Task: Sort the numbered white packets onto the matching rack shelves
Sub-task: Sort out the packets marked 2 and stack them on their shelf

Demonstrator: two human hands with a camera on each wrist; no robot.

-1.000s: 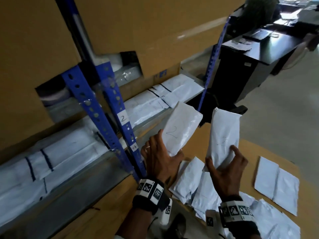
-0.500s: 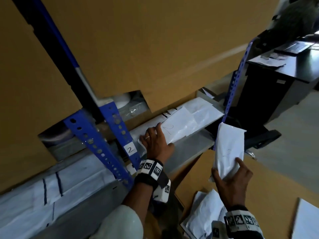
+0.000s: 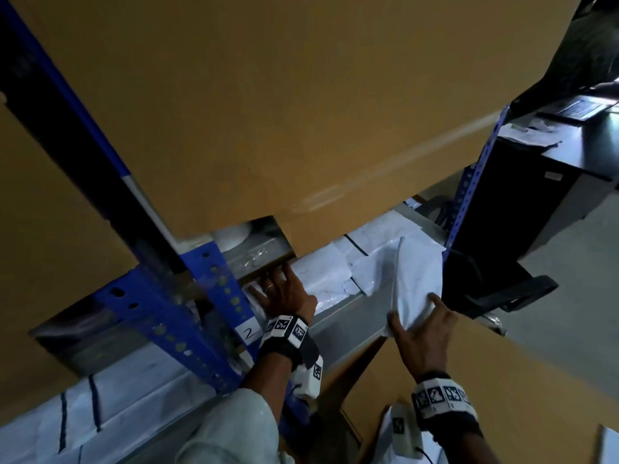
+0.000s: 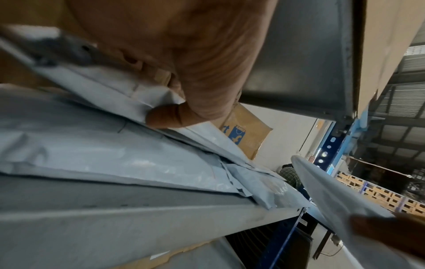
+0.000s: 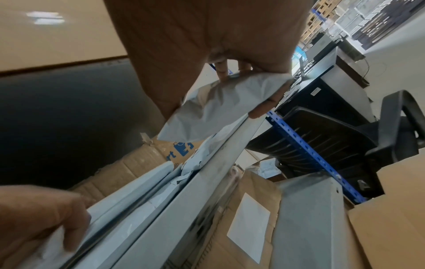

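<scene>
White packet [image 3: 415, 279] pinched by right hand [image 3: 423, 333] at shelf edge [image 3: 341, 313]; left hand [image 3: 284, 293] flat on shelved packets [image 3: 321, 272].

Head view dim, murky; shelf interior near black at 9 o'clock. Daylight enters from 2 o'clock; pale glare streak on the cardboard panel [image 3: 335, 128]. Blue upright [image 3: 187, 296] motion-smeared, edges bowed. Wrist views brighter, soft; left hand [image 4: 184, 60] fills frame, unfocused; bright background at 3 o'clock.
</scene>
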